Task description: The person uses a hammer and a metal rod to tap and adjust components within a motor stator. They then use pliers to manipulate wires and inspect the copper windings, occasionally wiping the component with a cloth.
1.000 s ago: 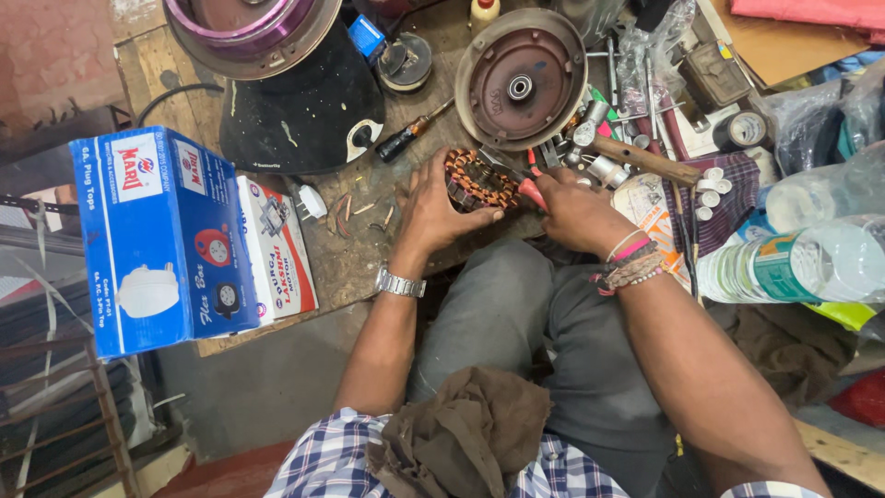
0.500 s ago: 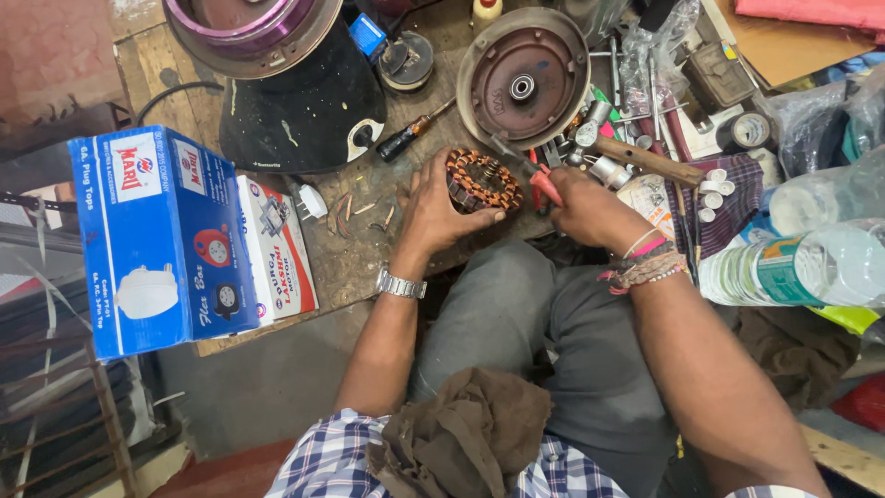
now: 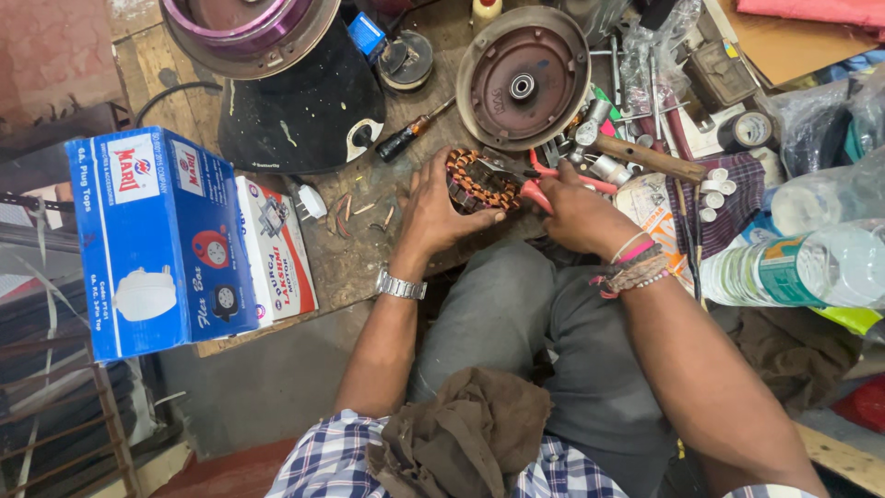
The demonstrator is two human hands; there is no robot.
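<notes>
Both forearms reach forward from the lap, hands close together at the counter's edge. The left hand (image 3: 441, 210) spreads its fingers in a cupping hold (wrist straight), while the right hand (image 3: 579, 214) is closed in a grip.

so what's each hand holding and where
Left hand grips the copper-wound stator by its outer rim. Right hand holds red-handled pliers by the handles, jaws at the stator.

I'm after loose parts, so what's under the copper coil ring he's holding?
The wooden bench edge shows beside the coil ring. The left hand covers what lies directly beneath.
</notes>
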